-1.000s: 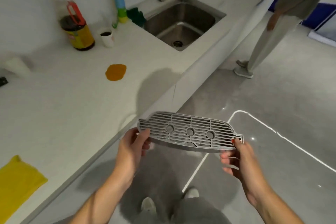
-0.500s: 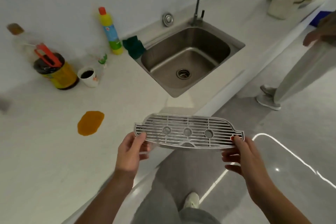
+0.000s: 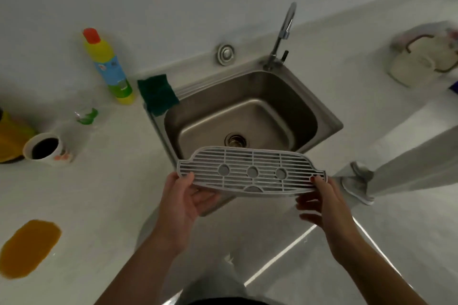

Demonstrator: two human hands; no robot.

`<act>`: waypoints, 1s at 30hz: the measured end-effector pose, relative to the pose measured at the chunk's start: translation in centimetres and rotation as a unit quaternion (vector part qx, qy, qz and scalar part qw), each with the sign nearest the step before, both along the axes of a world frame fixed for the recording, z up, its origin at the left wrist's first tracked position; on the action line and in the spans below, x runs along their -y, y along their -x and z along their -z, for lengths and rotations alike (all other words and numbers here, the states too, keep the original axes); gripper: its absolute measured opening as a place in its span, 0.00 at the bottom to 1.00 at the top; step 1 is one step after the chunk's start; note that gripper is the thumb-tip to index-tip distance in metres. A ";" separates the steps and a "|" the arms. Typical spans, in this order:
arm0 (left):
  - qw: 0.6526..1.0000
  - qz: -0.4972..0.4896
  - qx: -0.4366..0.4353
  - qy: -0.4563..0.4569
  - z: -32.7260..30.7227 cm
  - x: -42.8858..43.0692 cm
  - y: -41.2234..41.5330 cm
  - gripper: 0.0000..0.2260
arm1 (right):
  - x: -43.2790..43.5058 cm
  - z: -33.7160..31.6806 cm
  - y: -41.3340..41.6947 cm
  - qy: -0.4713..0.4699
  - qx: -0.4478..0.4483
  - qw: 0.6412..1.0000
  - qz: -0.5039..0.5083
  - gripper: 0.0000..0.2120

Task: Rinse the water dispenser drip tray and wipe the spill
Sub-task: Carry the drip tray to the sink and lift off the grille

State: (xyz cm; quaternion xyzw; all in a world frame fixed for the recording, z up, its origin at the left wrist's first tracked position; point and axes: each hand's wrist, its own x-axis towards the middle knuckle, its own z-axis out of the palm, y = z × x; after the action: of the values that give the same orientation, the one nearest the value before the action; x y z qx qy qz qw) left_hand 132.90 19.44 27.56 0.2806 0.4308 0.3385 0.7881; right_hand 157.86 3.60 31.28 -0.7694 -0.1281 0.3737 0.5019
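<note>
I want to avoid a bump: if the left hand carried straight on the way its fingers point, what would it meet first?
Probably the stainless steel sink: the left hand, gripping the grey slotted drip tray, points forward over the sink's front rim toward the basin. Height above it is unclear.

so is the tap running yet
Off: no water stream shows between the faucet and the sink.
</note>
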 end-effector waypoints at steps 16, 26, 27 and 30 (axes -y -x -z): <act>0.988 -0.135 -0.051 0.062 1.0 -11.2 -15.7 0.23 | -17.6 2.0 -17.2 0.040 -0.030 0.993 -0.108 0.11; 0.936 -0.326 -0.094 0.093 1.2 -10.1 -22.8 0.22 | -25.0 -1.8 -26.0 -0.092 0.253 0.885 -0.379 0.09; 0.932 -0.337 -0.089 0.098 1.3 -10.0 -23.4 0.22 | -25.4 -2.0 -25.3 -0.118 0.289 0.844 -0.436 0.06; 0.926 -0.352 -0.088 0.101 1.5 -9.6 -25.0 0.23 | -26.7 -1.4 -22.6 -0.091 0.328 0.729 -0.594 0.13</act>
State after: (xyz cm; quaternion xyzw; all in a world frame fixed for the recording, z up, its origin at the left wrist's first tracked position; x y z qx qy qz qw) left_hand 157.95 28.99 26.08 0.0586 0.6012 0.5230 0.6013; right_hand 180.50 30.30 32.72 -0.5617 -0.7489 0.3064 0.1724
